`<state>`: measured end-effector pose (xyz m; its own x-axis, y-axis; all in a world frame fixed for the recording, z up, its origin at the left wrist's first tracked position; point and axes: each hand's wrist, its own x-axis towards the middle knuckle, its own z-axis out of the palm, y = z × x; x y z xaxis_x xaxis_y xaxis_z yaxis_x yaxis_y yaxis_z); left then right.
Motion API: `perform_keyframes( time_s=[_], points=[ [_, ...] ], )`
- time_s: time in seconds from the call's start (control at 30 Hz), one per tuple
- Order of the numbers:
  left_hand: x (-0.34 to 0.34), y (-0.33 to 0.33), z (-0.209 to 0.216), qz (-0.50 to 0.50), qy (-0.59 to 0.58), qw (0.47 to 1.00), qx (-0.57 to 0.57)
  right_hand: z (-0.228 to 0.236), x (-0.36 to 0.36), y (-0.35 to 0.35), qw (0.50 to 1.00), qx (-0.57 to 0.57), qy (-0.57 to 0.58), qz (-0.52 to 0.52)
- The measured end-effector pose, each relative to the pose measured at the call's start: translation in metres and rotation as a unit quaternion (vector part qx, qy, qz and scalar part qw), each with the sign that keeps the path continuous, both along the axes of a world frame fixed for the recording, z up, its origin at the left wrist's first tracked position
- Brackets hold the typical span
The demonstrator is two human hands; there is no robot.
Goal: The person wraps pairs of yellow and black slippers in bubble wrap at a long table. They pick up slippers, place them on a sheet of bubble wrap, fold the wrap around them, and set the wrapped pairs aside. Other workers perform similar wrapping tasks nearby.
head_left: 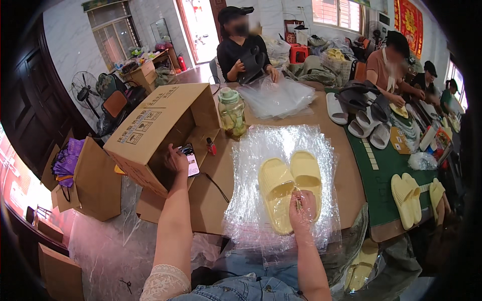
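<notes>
A pair of pale yellow slippers (pixel 275 200) lies on a stack of clear plastic bags (pixel 246 165) in front of me. My right hand (pixel 303 206) is closed on the slippers near their inner edges, below the straps. My left hand (pixel 175 159) reaches to the mouth of a cardboard box (pixel 155 118) lying on its side. Its fingers are apart beside a phone (pixel 192 161) with a lit screen; whether they touch it is hard to see. A small red bottle with a dark cap (pixel 211 147) stands by the phone.
A glass jar (pixel 232 114) stands beyond the bags, near more loose plastic bags (pixel 278 95). Grey and dark slippers (pixel 364 120) and further yellow ones (pixel 405 200) lie on the green surface at right. Co-workers sit across and along the table. An open carton (pixel 95 185) stands at left.
</notes>
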<state>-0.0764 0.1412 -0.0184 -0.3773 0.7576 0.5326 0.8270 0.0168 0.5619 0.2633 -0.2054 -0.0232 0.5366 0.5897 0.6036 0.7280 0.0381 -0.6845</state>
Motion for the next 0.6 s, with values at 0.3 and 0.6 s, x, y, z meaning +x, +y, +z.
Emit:
perform_keyframes(
  time_s=[0.3, 0.6],
  points=[
    [0.016, -0.042, 0.011, -0.041, -0.095, 0.990, 0.091, -0.004, 0.000, 0.000, 1.000, -0.001, -0.001, -0.013],
    [0.012, -0.151, 0.002, -0.188, -0.097, 0.976, 0.055, -0.007, 0.000, 0.002, 1.000, -0.012, -0.018, -0.019]
  ],
)
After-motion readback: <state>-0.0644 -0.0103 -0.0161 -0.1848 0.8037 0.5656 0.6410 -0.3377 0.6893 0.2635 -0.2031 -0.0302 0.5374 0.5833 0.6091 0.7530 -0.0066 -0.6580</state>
